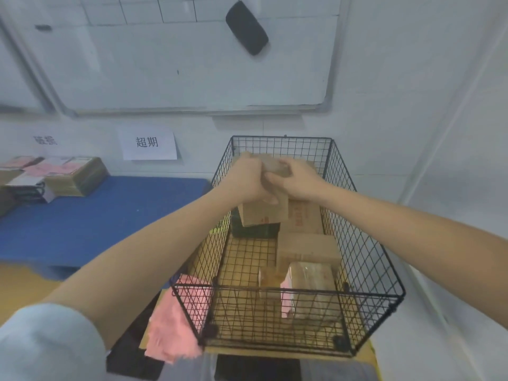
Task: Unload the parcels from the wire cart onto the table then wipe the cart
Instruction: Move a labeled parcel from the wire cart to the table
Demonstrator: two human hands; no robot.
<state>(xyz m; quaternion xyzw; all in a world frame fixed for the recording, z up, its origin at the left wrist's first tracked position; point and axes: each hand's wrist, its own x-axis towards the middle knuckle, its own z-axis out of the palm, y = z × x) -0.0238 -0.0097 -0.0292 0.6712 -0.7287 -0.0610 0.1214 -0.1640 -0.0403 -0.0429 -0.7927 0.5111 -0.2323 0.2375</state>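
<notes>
A black wire cart [365, 243] stands against the wall with several cardboard parcels inside. My left hand [247, 180] and my right hand [297, 178] both grip one brown cardboard parcel [264, 213], held above the cart's far left part. Under it lies a dark green parcel [254, 231]. More brown parcels [308, 250] lie along the cart's right side, and a taped one [310, 287] sits near the front. A pink cloth [171, 323] hangs over the cart's near left corner.
A blue-topped table [110, 215] stands left of the cart, with stacked parcels [77, 176] at its far left. A whiteboard [192, 64] and paper labels [148, 143] hang on the wall behind. The white wall runs close along the cart's right side.
</notes>
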